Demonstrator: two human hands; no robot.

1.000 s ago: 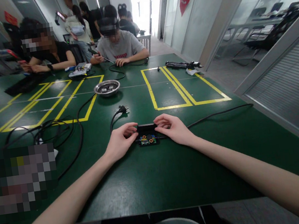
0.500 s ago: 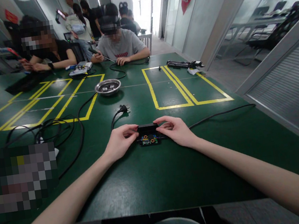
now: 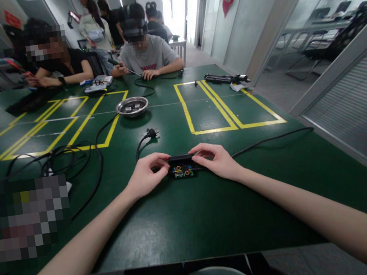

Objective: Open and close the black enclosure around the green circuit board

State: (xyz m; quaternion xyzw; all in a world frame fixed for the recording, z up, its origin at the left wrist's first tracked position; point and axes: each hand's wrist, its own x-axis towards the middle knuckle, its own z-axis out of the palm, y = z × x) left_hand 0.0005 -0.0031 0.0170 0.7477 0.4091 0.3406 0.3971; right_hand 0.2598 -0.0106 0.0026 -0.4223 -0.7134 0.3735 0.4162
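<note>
A black cover [image 3: 181, 159] is pinched at its left end by my left hand [image 3: 149, 174] and at its right end by my right hand [image 3: 216, 161]. It stands tilted over the far side of a small open black case, whose circuit board [image 3: 182, 171] shows copper-ringed coils. The board lies between my hands, nearer to me than the cover. Black cables run out from the case; a plug [image 3: 151, 133] lies on the table beyond my left hand.
On the green table [image 3: 216, 224] are a metal bowl [image 3: 132, 107] with small parts, coiled black cables [image 3: 50, 160] at left, yellow tape outlines and a black tripod-like item [image 3: 226, 78]. Two people sit across the table, one holding a tool.
The black cover has tipped and come slightly lower toward the circuit board, still between both hands. My hands have hardly moved.
</note>
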